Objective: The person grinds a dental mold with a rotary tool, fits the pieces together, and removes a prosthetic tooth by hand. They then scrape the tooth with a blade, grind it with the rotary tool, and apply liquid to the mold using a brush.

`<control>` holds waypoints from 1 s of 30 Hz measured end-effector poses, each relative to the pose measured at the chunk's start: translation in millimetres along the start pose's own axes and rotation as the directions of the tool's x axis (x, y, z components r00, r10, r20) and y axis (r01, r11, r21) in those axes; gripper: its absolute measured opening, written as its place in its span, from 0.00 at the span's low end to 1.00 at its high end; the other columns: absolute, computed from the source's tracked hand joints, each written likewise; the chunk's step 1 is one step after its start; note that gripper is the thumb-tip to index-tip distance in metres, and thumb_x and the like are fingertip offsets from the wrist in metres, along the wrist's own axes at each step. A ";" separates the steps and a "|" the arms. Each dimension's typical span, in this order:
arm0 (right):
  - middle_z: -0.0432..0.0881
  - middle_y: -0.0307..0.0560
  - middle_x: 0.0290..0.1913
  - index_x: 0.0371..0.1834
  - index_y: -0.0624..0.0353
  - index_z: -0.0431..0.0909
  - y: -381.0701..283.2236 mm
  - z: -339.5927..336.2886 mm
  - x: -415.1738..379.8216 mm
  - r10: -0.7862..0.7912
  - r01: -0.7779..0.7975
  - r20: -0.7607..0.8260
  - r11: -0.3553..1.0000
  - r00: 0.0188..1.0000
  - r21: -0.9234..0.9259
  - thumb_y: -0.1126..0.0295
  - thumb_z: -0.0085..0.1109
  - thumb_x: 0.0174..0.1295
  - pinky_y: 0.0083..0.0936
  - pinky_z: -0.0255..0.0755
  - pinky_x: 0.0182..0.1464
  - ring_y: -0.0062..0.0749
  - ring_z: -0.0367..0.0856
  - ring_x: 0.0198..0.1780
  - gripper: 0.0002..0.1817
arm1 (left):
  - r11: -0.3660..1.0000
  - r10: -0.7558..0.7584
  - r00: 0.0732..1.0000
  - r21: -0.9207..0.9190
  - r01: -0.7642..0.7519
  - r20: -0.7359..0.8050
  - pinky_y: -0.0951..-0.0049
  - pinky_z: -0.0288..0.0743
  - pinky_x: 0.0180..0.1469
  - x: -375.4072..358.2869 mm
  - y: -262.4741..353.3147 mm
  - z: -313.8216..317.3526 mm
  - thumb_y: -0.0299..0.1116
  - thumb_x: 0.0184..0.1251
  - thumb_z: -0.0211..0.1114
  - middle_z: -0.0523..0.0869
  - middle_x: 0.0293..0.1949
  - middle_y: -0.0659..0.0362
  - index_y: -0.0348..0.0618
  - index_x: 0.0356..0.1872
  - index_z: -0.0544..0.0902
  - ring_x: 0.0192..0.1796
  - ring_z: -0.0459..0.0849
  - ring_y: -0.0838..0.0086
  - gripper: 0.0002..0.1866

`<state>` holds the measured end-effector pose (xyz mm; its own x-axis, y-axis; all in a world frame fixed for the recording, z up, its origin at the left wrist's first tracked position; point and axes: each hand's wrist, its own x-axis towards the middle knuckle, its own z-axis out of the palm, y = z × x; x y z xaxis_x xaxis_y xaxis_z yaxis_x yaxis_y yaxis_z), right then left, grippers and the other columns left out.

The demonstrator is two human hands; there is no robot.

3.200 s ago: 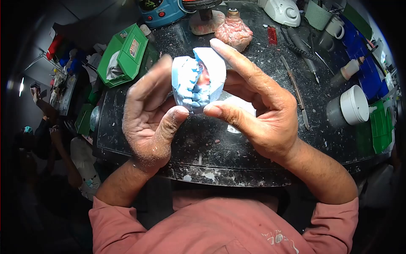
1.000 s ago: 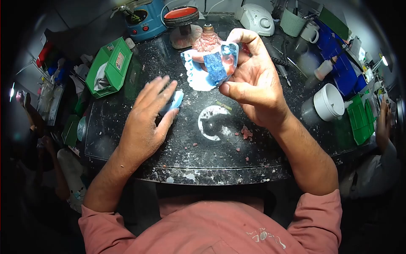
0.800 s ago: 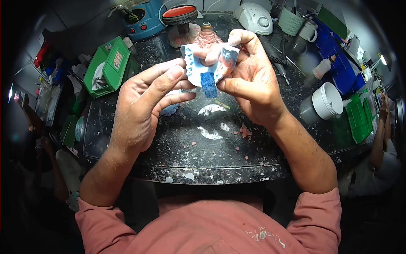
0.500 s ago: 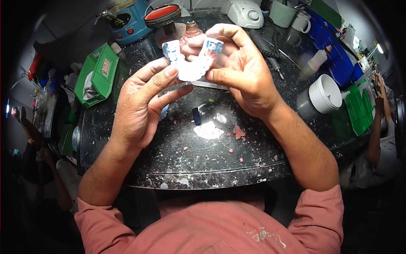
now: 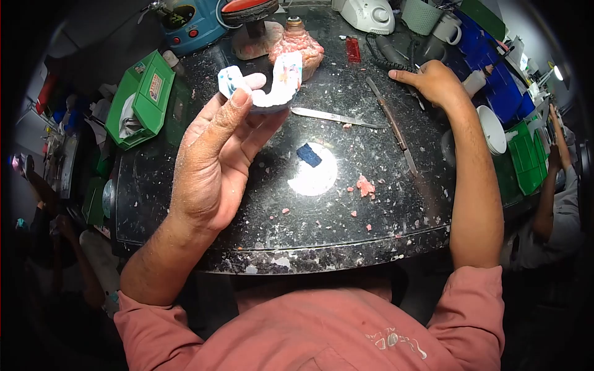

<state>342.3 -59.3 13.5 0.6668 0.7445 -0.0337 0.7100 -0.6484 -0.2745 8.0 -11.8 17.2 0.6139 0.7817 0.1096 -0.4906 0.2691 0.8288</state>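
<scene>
My left hand (image 5: 213,154) is closed around one side of a white horseshoe-shaped dental cast (image 5: 272,96), thumb on top and fingers beneath. Bright light washes out much of the cast, though blue and reddish marks show on its ends. My right hand (image 5: 439,83) is over the tools at the right back, its thumb stretched to the left. The other fingers are mostly hidden, and part of a slim tool (image 5: 421,101) shows below them. Between the hands lie a silver scalpel handle (image 5: 334,115) and a long brown-handled knife (image 5: 393,127).
A wax-covered burner (image 5: 297,46) stands behind the cast. A green bin (image 5: 148,93) is at left, a white tub (image 5: 490,130) at right. A dark blue scrap (image 5: 309,155) and pink wax bits (image 5: 365,186) lie on the black bench (image 5: 278,222). Other people's arms show at both sides.
My right hand has let go of the cast and moved right to the tools. My left hand still holds the cast, now slightly further left. The scalpel handle and knife have come into plain view.
</scene>
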 end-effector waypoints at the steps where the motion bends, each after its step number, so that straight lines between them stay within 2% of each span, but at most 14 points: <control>1: 0.76 0.50 0.14 0.22 0.68 0.81 4.7 6.4 5.4 -0.058 0.059 -0.066 0.998 0.996 0.010 0.38 0.73 0.44 0.30 0.72 0.23 0.33 0.78 0.16 0.35 | 1.000 0.004 1.000 0.002 -0.004 -0.002 0.64 0.71 0.68 -1.2 -0.1 -0.2 0.36 0.74 0.58 0.81 0.52 0.54 0.31 0.58 0.73 0.56 0.80 0.72 0.20; 3: 0.74 0.46 0.12 0.20 0.66 0.80 9.9 9.5 11.7 -0.112 0.116 -0.131 0.993 0.985 0.018 0.40 0.73 0.46 0.28 0.69 0.19 0.30 0.75 0.14 0.33 | 1.000 0.007 1.000 -0.001 -0.007 0.015 0.64 0.71 0.68 -2.2 -0.2 -0.8 0.36 0.74 0.58 0.81 0.52 0.54 0.32 0.58 0.73 0.56 0.80 0.72 0.19; 5: 0.63 0.31 0.10 0.11 0.55 0.71 12.0 6.0 13.6 -0.015 -0.017 0.082 0.928 0.996 0.373 0.41 0.72 0.50 0.22 0.51 0.14 0.17 0.59 0.11 0.30 | 1.000 0.011 0.999 -0.006 -0.011 0.039 0.64 0.71 0.68 -2.4 -0.5 0.1 0.36 0.74 0.58 0.81 0.52 0.54 0.33 0.57 0.73 0.56 0.80 0.72 0.19; 6: 0.61 0.27 0.12 0.18 0.57 0.73 11.2 11.4 12.5 -0.016 -0.069 0.138 0.805 0.990 0.589 0.46 0.70 0.55 0.20 0.48 0.12 0.12 0.53 0.11 0.26 | 0.999 0.027 0.999 -0.022 -0.026 0.042 0.64 0.71 0.69 -2.6 -0.6 0.8 0.36 0.74 0.58 0.80 0.52 0.54 0.33 0.57 0.73 0.56 0.79 0.72 0.19; 7: 0.61 0.27 0.12 0.18 0.57 0.73 11.2 10.3 12.4 -0.015 -0.069 0.137 0.804 0.991 0.590 0.46 0.70 0.55 0.20 0.48 0.12 0.12 0.53 0.11 0.26 | 0.998 0.042 0.998 -0.037 -0.041 0.045 0.63 0.71 0.69 -2.8 -0.4 1.3 0.36 0.74 0.58 0.80 0.52 0.54 0.33 0.57 0.73 0.56 0.79 0.71 0.19; 8: 0.62 0.27 0.14 0.25 0.61 0.74 11.0 7.9 12.9 -0.090 -0.218 0.287 0.450 0.954 0.866 0.52 0.70 0.57 0.16 0.49 0.11 0.10 0.53 0.11 0.23 | 0.998 0.043 0.998 -0.036 -0.041 0.048 0.63 0.71 0.69 -3.2 -0.1 1.4 0.36 0.74 0.58 0.80 0.52 0.54 0.33 0.57 0.73 0.56 0.79 0.71 0.19; 10: 0.62 0.27 0.17 0.40 0.67 0.72 9.4 7.3 11.8 -0.451 -0.516 0.367 -0.271 0.814 0.812 0.63 0.67 0.62 0.08 0.49 0.11 0.06 0.56 0.14 0.18 | 0.999 0.040 0.998 -0.035 -0.039 0.040 0.63 0.71 0.69 -4.2 0.4 1.3 0.36 0.74 0.58 0.80 0.53 0.54 0.33 0.58 0.72 0.57 0.79 0.70 0.19; 13: 0.64 0.29 0.19 0.40 0.68 0.72 -18.7 8.3 -4.5 -0.510 -0.400 0.124 -0.476 0.851 0.783 0.64 0.65 0.63 0.06 0.50 0.13 0.06 0.60 0.18 0.17 | 0.998 0.049 0.998 -0.034 -0.048 0.027 0.62 0.71 0.69 -4.2 0.8 1.1 0.37 0.74 0.58 0.79 0.54 0.53 0.33 0.58 0.72 0.59 0.79 0.70 0.19; 15: 0.64 0.30 0.20 0.42 0.66 0.73 -30.4 8.7 -15.2 -0.545 -0.354 0.050 -0.470 0.837 0.809 0.64 0.65 0.63 0.07 0.54 0.16 0.08 0.60 0.20 0.17 | 0.998 0.053 0.998 -0.039 -0.052 0.044 0.62 0.71 0.69 -4.0 0.2 -2.7 0.36 0.74 0.57 0.79 0.54 0.53 0.33 0.59 0.71 0.59 0.78 0.70 0.19; 20: 0.76 0.37 0.29 0.47 0.59 0.73 -58.7 1.2 -50.0 -0.573 0.115 -0.260 -0.277 0.777 0.954 0.67 0.55 0.69 0.12 0.71 0.28 0.16 0.76 0.32 0.09 | 0.995 0.084 0.995 -0.064 -0.081 0.046 0.63 0.72 0.67 -5.0 1.6 7.3 0.33 0.74 0.57 0.78 0.58 0.52 0.34 0.63 0.70 0.59 0.79 0.70 0.21; 23: 0.84 0.44 0.37 0.47 0.61 0.73 -79.5 7.4 -76.8 -0.512 0.398 -0.406 -0.132 0.757 0.908 0.69 0.58 0.67 0.20 0.79 0.38 0.26 0.85 0.38 0.10 | 0.976 0.128 0.990 0.171 -0.138 0.065 0.59 0.67 0.71 -8.9 3.1 7.4 0.35 0.76 0.52 0.70 0.65 0.48 0.33 0.71 0.57 0.66 0.73 0.63 0.29; 24: 0.82 0.49 0.42 0.53 0.59 0.70 -75.3 11.8 -82.1 -0.600 0.462 -0.428 -0.109 0.676 0.880 0.70 0.49 0.71 0.29 0.81 0.49 0.38 0.82 0.54 0.10 | 0.970 0.105 0.989 0.207 -0.126 0.108 0.59 0.67 0.71 -9.7 4.3 3.5 0.35 0.76 0.52 0.70 0.65 0.48 0.31 0.71 0.56 0.66 0.73 0.63 0.29; 29: 0.79 0.50 0.48 0.52 0.61 0.71 -73.9 21.9 -114.8 -0.529 0.419 -0.420 -0.129 0.737 0.899 0.71 0.54 0.66 0.33 0.80 0.53 0.35 0.80 0.54 0.13 | 0.977 0.024 0.993 0.206 -0.048 0.119 0.58 0.69 0.69 -11.8 0.5 4.2 0.40 0.76 0.50 0.70 0.64 0.50 0.29 0.71 0.57 0.66 0.73 0.63 0.31; 30: 0.79 0.50 0.49 0.53 0.62 0.73 -67.1 19.1 -109.1 -0.540 0.552 -0.453 0.026 0.709 0.833 0.69 0.53 0.66 0.32 0.80 0.52 0.33 0.80 0.52 0.14 | 0.993 0.020 0.998 0.114 -0.027 0.056 0.57 0.68 0.69 -11.1 -0.4 11.2 0.42 0.78 0.46 0.73 0.61 0.50 0.29 0.70 0.58 0.65 0.74 0.61 0.29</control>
<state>217.6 -94.0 17.3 0.1918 0.8062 0.5597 0.1983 0.5267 -0.8266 8.3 -26.9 21.8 0.6377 0.7541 0.1571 -0.4332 0.1824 0.8827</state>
